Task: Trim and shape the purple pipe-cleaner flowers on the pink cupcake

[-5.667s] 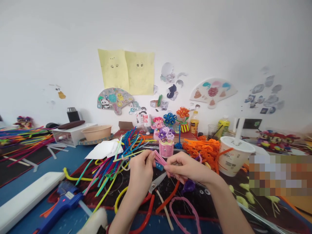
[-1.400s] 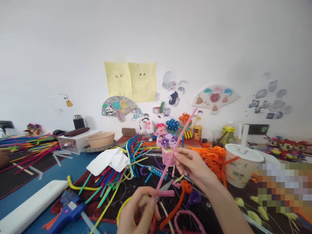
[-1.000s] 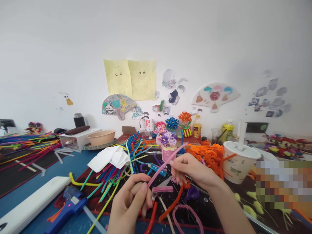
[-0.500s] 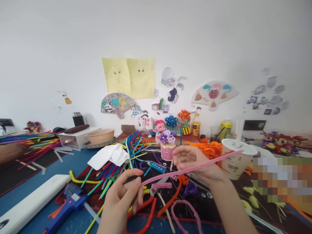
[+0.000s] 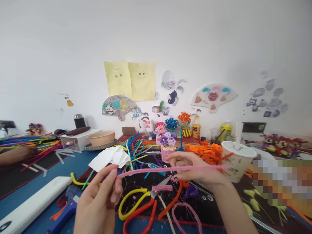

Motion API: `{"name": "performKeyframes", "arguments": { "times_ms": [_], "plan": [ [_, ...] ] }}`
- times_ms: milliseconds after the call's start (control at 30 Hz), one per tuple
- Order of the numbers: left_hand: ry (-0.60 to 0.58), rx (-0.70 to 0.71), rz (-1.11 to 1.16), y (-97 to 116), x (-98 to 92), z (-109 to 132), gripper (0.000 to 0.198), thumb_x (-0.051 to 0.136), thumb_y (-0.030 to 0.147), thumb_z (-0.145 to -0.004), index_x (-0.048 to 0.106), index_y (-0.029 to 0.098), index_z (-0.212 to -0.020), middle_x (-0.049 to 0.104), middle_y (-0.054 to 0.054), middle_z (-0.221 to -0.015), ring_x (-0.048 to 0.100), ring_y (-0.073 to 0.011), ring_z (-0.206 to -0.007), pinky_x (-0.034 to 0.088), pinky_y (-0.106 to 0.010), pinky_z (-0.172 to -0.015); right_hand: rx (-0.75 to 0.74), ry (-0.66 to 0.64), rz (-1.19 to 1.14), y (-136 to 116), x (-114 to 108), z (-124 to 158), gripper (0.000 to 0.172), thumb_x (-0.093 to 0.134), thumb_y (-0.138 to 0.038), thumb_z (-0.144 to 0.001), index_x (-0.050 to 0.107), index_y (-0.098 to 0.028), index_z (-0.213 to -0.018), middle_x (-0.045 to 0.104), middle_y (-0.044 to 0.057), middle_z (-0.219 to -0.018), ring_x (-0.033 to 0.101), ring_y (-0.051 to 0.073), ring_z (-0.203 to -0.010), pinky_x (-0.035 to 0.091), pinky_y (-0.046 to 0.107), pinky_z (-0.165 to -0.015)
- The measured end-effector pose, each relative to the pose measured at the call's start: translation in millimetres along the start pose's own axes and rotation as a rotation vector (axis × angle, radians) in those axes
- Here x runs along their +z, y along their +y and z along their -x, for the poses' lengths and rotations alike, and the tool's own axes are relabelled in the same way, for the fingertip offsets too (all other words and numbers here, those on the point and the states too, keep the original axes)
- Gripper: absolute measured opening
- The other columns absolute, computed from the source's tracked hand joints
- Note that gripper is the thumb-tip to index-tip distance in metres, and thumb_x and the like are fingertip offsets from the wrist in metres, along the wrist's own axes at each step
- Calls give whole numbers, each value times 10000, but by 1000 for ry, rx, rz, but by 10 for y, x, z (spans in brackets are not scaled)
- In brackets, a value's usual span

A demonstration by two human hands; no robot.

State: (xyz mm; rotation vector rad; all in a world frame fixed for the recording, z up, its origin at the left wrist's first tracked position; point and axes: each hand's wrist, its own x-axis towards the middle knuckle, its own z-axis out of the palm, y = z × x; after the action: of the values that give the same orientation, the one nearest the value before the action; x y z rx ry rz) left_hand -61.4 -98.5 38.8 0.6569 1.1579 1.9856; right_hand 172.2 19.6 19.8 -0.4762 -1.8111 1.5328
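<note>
Between the thumb and fingertips of my left hand is one end of a long pink pipe cleaner. It stretches nearly level to the right, its far end blurred. My right hand is beside it with fingers loosely bent and apart; the pipe cleaner passes across in front of the palm. Scissors with one yellow and one red handle lie below, and a short folded pink bundle rests by their blades. Nearer me is a bent pink loop.
Behind my hands stand a pink flower pot, orange pipe cleaners and a lidded cup. On the left lie a glue gun, a long white case and white paper. Another person's hand is far left.
My left hand has moved left and slightly up with the pipe cleaner, which is now more level. My right hand has shifted a little left and down. The scissors' handles show more fully.
</note>
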Motion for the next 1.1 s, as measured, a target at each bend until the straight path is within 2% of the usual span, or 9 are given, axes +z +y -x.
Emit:
{"name": "performKeyframes", "arguments": {
  "times_ms": [100,233,300,367,467,600,733,867,1100],
  "plan": [
    [26,91,-66,76,11,18,481,872,434,-452,659,189,-807,515,68,-453,395,-50,-428,338,-130,-401,-20,-31,-106,57,23,-12,519,850,-196,-650,625,-230,-1117,596,-1,-862,518,70,-642,412,185,-594],
    [-37,176,-236,77,-27,16,486,844,484,-532,655,191,-871,596,38,-498,463,-72,-444,353,-134,-403,-168,45,-259,89,19,-41,594,833,-388,-683,577,-247,-1200,614,-1,-792,528,74,-568,385,171,-498],
    [-62,191,-279,60,-35,6,487,834,500,-553,655,186,-880,597,36,-496,459,-73,-434,345,-133,-386,-202,128,-309,78,17,-66,501,794,-435,-722,626,-225,-1144,621,3,-735,537,77,-533,378,169,-469],
    [-92,204,-253,44,10,-3,474,833,497,-567,659,182,-877,591,42,-498,456,-65,-434,353,-127,-394,-221,250,-361,68,29,-102,337,793,-411,-732,697,-186,-964,619,7,-666,557,85,-538,385,164,-467],
    [-176,228,-117,5,218,-8,453,826,487,-602,672,184,-902,642,29,-588,524,-67,-516,423,-126,-484,-253,394,-443,67,75,-166,276,835,-386,-679,707,-147,-735,619,18,-620,574,93,-572,419,168,-502],
    [-478,266,-69,-124,633,-40,325,760,421,-725,711,199,-958,701,-7,-819,572,-80,-679,473,-157,-658,-247,451,-535,82,128,-231,291,865,-377,-631,726,-151,-751,641,21,-635,577,95,-589,447,180,-534],
    [-558,342,-147,-304,915,-146,218,711,379,-781,753,185,-870,662,8,-715,525,-86,-630,437,-179,-639,-236,517,-555,98,108,-250,294,870,-356,-627,736,-138,-773,650,20,-647,576,82,-590,437,157,-524],
    [-601,310,-133,-462,1004,-235,273,668,415,-809,757,160,-845,591,21,-585,494,-99,-579,403,-200,-581,-222,522,-544,122,73,-260,285,851,-361,-659,746,-134,-796,676,34,-696,595,86,-618,460,163,-568],
    [-657,231,-77,-676,966,-253,485,595,620,-789,709,150,-824,613,-13,-643,493,-122,-571,393,-227,-525,-186,413,-460,148,73,-260,282,815,-374,-710,745,-118,-803,689,59,-717,600,109,-635,475,202,-606]
  ]
}}
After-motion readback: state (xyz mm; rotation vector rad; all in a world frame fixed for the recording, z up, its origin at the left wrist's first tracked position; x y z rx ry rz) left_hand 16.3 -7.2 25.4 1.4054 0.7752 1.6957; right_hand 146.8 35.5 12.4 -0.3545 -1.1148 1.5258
